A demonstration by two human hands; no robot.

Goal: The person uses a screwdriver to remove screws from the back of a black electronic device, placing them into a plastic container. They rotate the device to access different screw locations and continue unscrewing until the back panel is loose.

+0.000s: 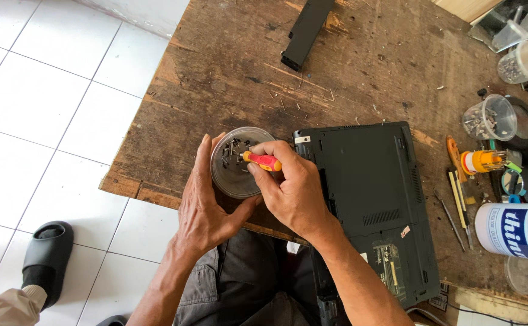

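Head view showed us at a worn wooden table, and we kept the round clear container close to its near edge, probably so that the small screws inside stayed within easy reach. Our left hand was cupped around the container from seven o'clock, fingers pressed against its wall to steady it. Our right hand pinched one screwdriver with a red and yellow handle between thumb and fingers, and its tip pointed into the container toward nine o'clock, perhaps to pick or drop a screw. At three o'clock from the container lay one black laptop, bottom side up, touching the right hand. One black bar-shaped part rested at twelve o'clock, well apart. At three o'clock, further away, we counted two clear plastic cups with small parts, several hand tools and one white bottle. One black sandal stood on the tiled floor at eight o'clock.
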